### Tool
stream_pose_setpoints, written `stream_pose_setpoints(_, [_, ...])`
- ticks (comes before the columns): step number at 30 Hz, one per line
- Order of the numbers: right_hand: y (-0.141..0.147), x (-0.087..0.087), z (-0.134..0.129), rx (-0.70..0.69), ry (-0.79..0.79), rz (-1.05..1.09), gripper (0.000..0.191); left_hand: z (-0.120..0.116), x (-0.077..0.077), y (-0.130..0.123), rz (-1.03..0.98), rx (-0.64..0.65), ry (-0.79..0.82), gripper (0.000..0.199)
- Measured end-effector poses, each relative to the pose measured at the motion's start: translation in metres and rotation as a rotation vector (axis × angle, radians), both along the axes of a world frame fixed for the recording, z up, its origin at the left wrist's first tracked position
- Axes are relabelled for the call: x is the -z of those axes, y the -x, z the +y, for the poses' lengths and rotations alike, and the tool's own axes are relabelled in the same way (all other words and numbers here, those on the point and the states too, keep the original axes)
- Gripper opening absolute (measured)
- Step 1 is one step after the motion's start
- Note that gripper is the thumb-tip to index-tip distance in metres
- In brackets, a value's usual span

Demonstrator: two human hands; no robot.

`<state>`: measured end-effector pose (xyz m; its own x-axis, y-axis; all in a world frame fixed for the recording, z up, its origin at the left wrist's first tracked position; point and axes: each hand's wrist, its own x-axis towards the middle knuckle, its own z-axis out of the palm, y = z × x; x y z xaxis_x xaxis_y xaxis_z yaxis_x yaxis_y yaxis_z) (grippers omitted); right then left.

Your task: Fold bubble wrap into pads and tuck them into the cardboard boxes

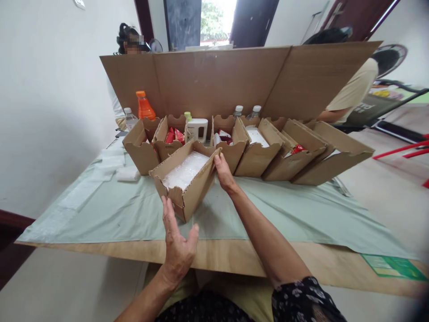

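Note:
A tilted open cardboard box (197, 192) is in front of me, its near end towards me. Inside it lies a clear plastic bubble-wrap bundle (186, 171). The box's far right corner is in the grip of my right hand (224, 173), thumb and fingers at the rim. My left hand (179, 246) is open below the near left corner, thumb spread away; its fingertips are against or very close to the cardboard, and I cannot tell which.
Several similar boxes (258, 156) stand in a row behind, some holding red packets. Beyond them are an orange bottle (145, 107), a white jug (197, 129) and a tall cardboard screen (217, 80). Bubble-wrap rolls (128, 174) lie left on the green cloth (127, 214). Two people sit behind.

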<state>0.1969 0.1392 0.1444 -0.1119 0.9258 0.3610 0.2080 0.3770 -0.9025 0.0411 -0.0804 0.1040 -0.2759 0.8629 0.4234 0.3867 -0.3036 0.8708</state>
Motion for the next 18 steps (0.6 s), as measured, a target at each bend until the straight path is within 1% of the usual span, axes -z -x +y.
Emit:
stream_pose_setpoints(2, [0.007, 0.001, 0.01, -0.002, 0.011, 0.003, 0.1, -0.003, -0.001, -0.005, 0.033, -0.042, -0.028, 0.093])
stream_pose_setpoints(7, [0.021, 0.001, 0.028, -0.027, 0.015, 0.018, 0.102, -0.005, -0.001, -0.009, 0.039, -0.019, -0.015, 0.092])
stream_pose_setpoints(11, [0.026, 0.0, 0.036, -0.032, -0.002, 0.047, 0.102, -0.005, 0.002, -0.012, 0.048, 0.001, -0.02, 0.091])
stream_pose_setpoints(14, [0.029, 0.002, 0.038, 0.022, -0.012, 0.091, 0.102, -0.005, 0.005, -0.015, 0.055, 0.01, -0.023, 0.091])
stream_pose_setpoints(18, [0.03, 0.012, 0.037, 0.114, -0.019, 0.134, 0.097, -0.005, 0.007, -0.018, 0.076, 0.014, -0.028, 0.092])
